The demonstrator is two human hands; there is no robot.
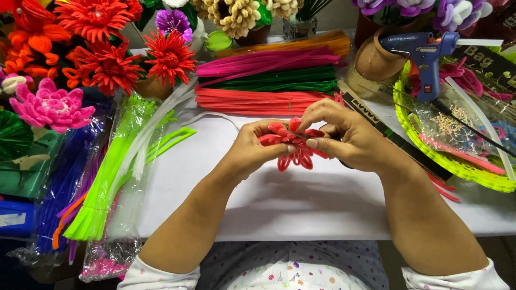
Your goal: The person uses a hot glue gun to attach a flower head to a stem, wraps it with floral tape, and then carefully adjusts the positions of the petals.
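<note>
A small red flower made of looped pipe cleaners (294,157) is held between both hands above the white table (301,198). My left hand (252,150) grips its left side with the thumb on the petals. My right hand (344,134) pinches the upper petals from the right, its fingers curled over them. Part of the flower is hidden behind the fingers.
Bundles of pink, green, red and orange pipe cleaners (269,80) lie behind the hands. Neon green and white ones in plastic bags (115,161) lie left. Finished flowers (97,48) stand at back left. A blue glue gun (424,53) rests over a yellow-green basket (457,161) at right.
</note>
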